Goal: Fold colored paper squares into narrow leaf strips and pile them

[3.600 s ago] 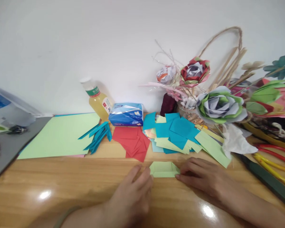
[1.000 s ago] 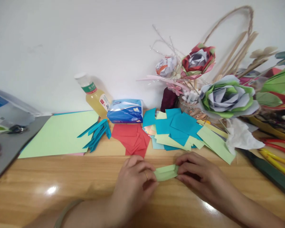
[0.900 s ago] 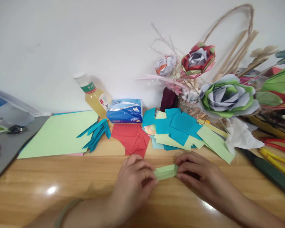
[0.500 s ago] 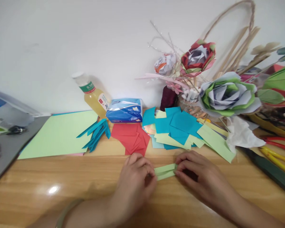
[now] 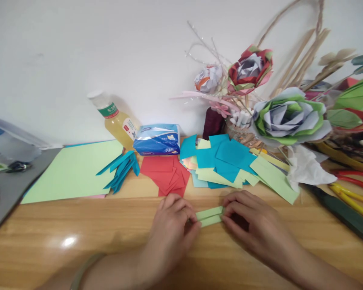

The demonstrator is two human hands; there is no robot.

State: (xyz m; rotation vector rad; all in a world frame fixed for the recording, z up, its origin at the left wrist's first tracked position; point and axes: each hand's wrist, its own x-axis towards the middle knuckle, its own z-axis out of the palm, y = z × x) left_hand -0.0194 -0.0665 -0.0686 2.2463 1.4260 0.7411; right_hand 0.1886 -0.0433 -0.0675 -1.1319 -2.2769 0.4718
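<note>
Between my two hands lies a narrow strip of folded light green paper (image 5: 210,216), with a lengthwise crease or gap along its middle. My left hand (image 5: 175,225) pinches its left end, and my right hand (image 5: 252,219) grips the right end; fingertips hide both ends. Just beyond my left hand is a pile of red paper pieces (image 5: 166,174). Behind my right hand, blue paper pieces (image 5: 232,157) overlap light green ones (image 5: 274,177). Folded blue paper strips (image 5: 124,171) are heaped farther left.
Large light green sheets (image 5: 75,173) lie left. A tissue pack (image 5: 157,140) and a bottle of yellow drink (image 5: 117,125) stand by the wall. Paper flowers (image 5: 290,117) fill the back right, near a crumpled tissue (image 5: 308,167) and yellow-handled tool (image 5: 351,197).
The green strip looks pressed flatter, its middle gap narrower. Both hands keep their hold almost unmoved, and the camera view has shifted slightly.
</note>
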